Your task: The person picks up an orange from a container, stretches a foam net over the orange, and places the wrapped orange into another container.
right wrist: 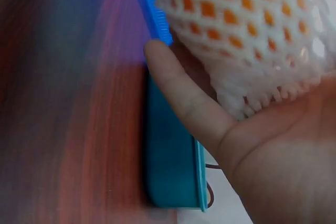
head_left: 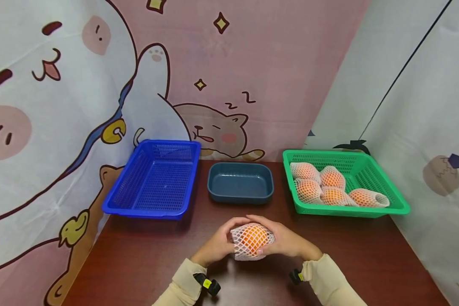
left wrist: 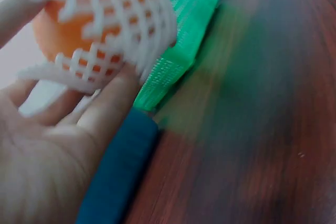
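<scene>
An orange point(head_left: 253, 239) in a white foam net is held between both hands above the near middle of the table. My left hand point(head_left: 215, 244) grips its left side, fingers curved over the back. From the right, my right hand point(head_left: 290, 243) grips the net and fruit, its thumb across the front. The left wrist view shows bare orange peel point(left wrist: 65, 32) at an opening in the net point(left wrist: 131, 11), with left fingers under the lower edge. In the right wrist view, netting point(right wrist: 236, 24) covers the fruit above the right palm; some fingers are hidden behind it.
A blue basket point(head_left: 183, 195) stands at the back left of the brown table point(head_left: 137, 259). Behind the hands is a teal rectangular dish point(head_left: 240, 199). The green basket point(head_left: 398, 204) at right holds several netted oranges point(head_left: 334, 195). Printed cloth point(head_left: 275, 76) hangs behind.
</scene>
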Tool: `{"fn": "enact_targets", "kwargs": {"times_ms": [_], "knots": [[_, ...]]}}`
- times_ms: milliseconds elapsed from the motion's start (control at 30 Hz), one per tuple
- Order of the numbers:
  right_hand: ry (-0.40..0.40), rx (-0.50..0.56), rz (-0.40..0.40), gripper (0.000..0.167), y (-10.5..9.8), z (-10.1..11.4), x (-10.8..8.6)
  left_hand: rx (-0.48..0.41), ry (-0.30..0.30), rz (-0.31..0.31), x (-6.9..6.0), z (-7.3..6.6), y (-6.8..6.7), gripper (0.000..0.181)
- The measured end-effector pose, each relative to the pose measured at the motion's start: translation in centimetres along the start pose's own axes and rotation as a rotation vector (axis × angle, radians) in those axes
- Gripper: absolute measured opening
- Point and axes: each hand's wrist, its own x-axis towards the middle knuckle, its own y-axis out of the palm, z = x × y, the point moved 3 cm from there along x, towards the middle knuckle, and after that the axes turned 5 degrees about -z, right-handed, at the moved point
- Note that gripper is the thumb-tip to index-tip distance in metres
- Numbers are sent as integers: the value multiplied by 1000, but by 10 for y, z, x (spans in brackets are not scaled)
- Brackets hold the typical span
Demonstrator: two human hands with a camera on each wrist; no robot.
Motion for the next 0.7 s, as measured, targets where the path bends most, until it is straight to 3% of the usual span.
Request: {"fn": "enact_targets", "kwargs": {"times_ms": [200, 300, 400, 467, 533, 700], "knots": [[1, -25, -88, 78, 1, -4, -2, 6, -29, -97, 2, 3, 5, 68], [3, -14, -152, 75, 1, -5, -3, 25, -34, -133, 2, -3, 4, 66], [-8, 2, -223, 74, 1, -5, -4, 42, 4, -172, 1, -10, -2, 62], [-6, 5, -269, 73, 0, -5, -4, 101, 55, -223, -1, -20, -10, 56], [-8, 2, -314, 74, -3, -5, -6, 220, 129, -284, -3, -30, -21, 48], [-1, 21, -407, 76, -9, -10, -11, 724, 303, -423, -11, -69, -59, 37]]}}
